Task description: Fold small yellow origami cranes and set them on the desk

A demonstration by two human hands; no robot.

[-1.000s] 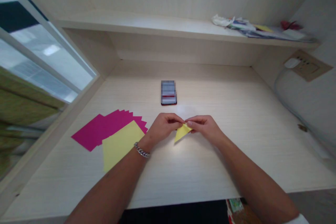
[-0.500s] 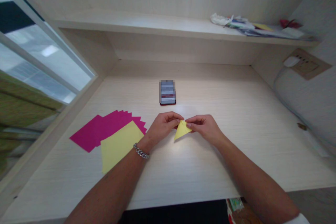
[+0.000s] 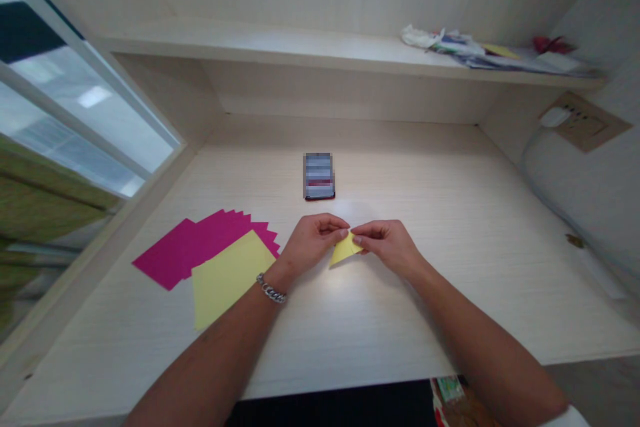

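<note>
A small folded piece of yellow paper [image 3: 345, 252], roughly triangular, is held between my two hands above the desk. My left hand [image 3: 320, 237] pinches its upper left side between thumb and fingers. On the other side my right hand [image 3: 387, 241] grips the upper right side, its thumb on top of the paper. Both sets of fingertips nearly meet at the paper's top and cover that part. A flat yellow sheet [image 3: 227, 283] lies by my left wrist, partly over a fan of magenta sheets [image 3: 200, 247].
A phone [image 3: 319, 177] with a blurred screen lies beyond my hands on the pale desk [image 3: 450, 200]. Papers and crumpled wrapping [image 3: 460, 47] rest on the shelf [image 3: 280, 43]. At right, a cable [image 3: 537, 190] hangs from a wall socket [image 3: 583, 121].
The fingertips have come slightly closer together, with my right hand shifting a little left. Less of the yellow paper's top shows between them.
</note>
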